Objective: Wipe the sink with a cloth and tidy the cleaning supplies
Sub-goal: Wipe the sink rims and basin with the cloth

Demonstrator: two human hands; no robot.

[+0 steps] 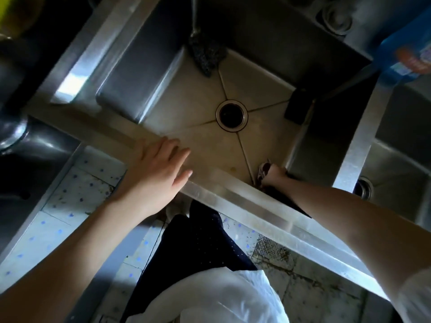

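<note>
I look straight down into a square stainless steel sink (pixel 186 96) with a round drain (pixel 231 115) in its middle. My left hand (pixel 156 173) lies flat with straight fingers on the sink's front rim. My right hand (pixel 274 174) reaches down into the near right corner of the basin and grips a small patterned cloth (pixel 263 170) against the bottom. A dark speckled scouring pad (pixel 206 55) lies in the far corner under the tap. A dark sponge (pixel 297 106) leans against the right wall.
A blue detergent bottle (pixel 405 50) stands at the far right on the sink's edge. A second basin (pixel 396 164) with its own drain lies to the right. Metal pots (pixel 11 131) sit at the left. Tiled floor (pixel 77 190) shows below the rim.
</note>
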